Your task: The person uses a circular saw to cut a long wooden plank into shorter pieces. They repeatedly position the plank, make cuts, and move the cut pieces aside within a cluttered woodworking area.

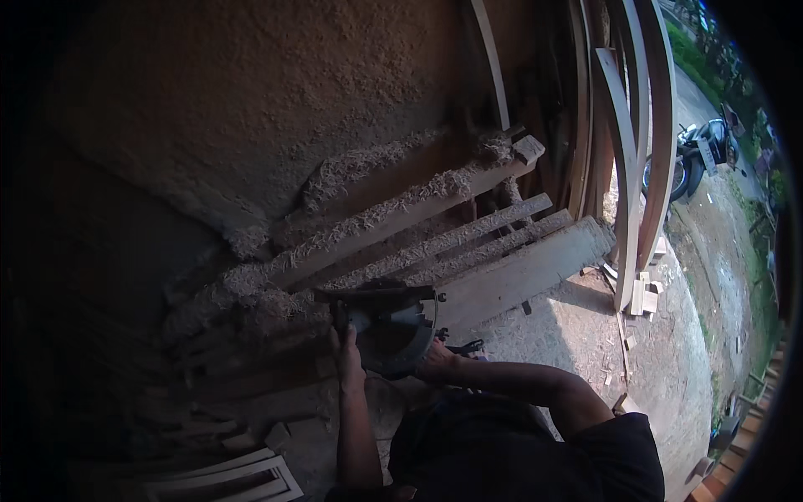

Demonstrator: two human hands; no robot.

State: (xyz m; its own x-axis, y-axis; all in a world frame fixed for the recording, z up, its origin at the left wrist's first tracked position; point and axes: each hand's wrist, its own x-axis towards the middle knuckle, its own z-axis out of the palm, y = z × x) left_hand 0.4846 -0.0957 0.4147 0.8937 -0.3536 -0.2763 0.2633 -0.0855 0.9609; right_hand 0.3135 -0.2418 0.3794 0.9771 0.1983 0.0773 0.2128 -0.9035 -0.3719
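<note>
Between my two hands is a dark circular saw (393, 339), held in front of my body above the near edge of the wooden pieces. Its flat base plate faces away from me, and the rounded guard side is toward me. My left hand (348, 351) is closed around the saw's left end. On the right side, my right hand (438, 361) grips the saw, its fingers partly hidden behind the body. Just beyond the saw lies a wide pale board (519, 272). Narrower wooden strips (477, 230) run alongside it, strewn with shavings.
A thick beam (393, 213) heaped with curly shavings lies against the rough wall (251, 92). Long planks (652, 125) lean upright at the right. Offcuts (642, 297) lie on the floor by them. A motorcycle (694, 159) stands outside. Wooden frames (242, 481) rest at the lower left.
</note>
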